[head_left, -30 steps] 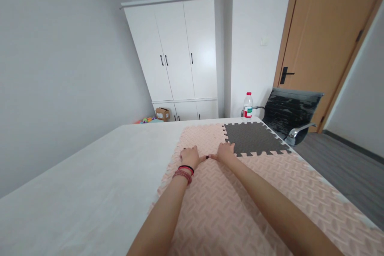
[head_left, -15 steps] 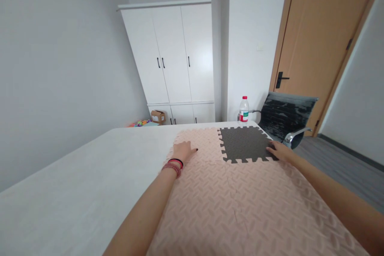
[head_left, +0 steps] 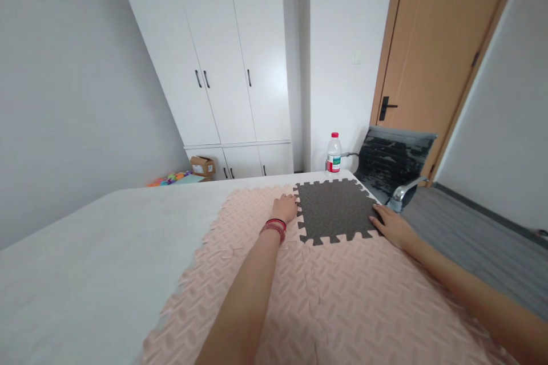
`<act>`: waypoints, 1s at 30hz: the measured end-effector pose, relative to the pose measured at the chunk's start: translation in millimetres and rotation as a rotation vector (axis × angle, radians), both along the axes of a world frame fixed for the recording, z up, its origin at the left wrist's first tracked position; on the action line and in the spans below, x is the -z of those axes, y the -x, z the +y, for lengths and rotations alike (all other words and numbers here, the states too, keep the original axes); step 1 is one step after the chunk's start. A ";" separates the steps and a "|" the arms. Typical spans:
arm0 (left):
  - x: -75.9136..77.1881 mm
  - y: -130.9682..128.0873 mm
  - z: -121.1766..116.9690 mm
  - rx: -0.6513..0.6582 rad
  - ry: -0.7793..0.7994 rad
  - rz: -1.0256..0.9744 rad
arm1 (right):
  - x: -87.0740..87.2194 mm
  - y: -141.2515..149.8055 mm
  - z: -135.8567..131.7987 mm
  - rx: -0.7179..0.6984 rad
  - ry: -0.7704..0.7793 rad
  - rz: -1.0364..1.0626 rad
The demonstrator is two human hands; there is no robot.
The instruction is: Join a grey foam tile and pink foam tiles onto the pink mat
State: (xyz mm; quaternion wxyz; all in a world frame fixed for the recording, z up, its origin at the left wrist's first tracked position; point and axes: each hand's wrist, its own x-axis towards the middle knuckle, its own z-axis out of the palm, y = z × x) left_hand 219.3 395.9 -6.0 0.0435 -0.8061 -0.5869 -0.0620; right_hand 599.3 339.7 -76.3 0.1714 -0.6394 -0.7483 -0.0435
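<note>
A dark grey foam puzzle mat (head_left: 336,211) with toothed edges lies at the far right of joined pink foam mats (head_left: 355,296). My left hand (head_left: 285,209) rests on the far-left pink mat, fingers slightly bent at the seam with the grey mat's left edge. Red and pink bands circle that wrist. My right hand (head_left: 393,227) lies over the grey mat's right edge near its front corner, fingers stretched forward and thumb apart. Gaps show between the grey mat's front teeth and the pink mat in front of it.
The mats lie on a white table (head_left: 107,262). A red-capped bottle (head_left: 334,154) stands at its far edge. Beyond are a dark chair (head_left: 394,162), a white cabinet (head_left: 222,63), a cardboard box (head_left: 202,166) and a wooden door (head_left: 440,40).
My left hand has moved right across the pink mat to the grey mat's left edge. My right hand stays at the grey mat's right edge. The view has shifted to the right.
</note>
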 end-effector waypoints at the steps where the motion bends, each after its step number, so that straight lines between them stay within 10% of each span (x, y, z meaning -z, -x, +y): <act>1: -0.4 1.6 2.7 0.007 0.002 0.008 | 0.3 0.2 -0.2 -0.002 -0.006 -0.002; 20: 3.5 -5.9 -3.0 0.023 -0.084 0.031 | -8.1 4.8 -4.8 0.029 0.018 0.041; 30: -22.0 4.3 -32.5 0.082 0.039 0.016 | -15.2 8.7 -10.3 0.060 0.000 0.045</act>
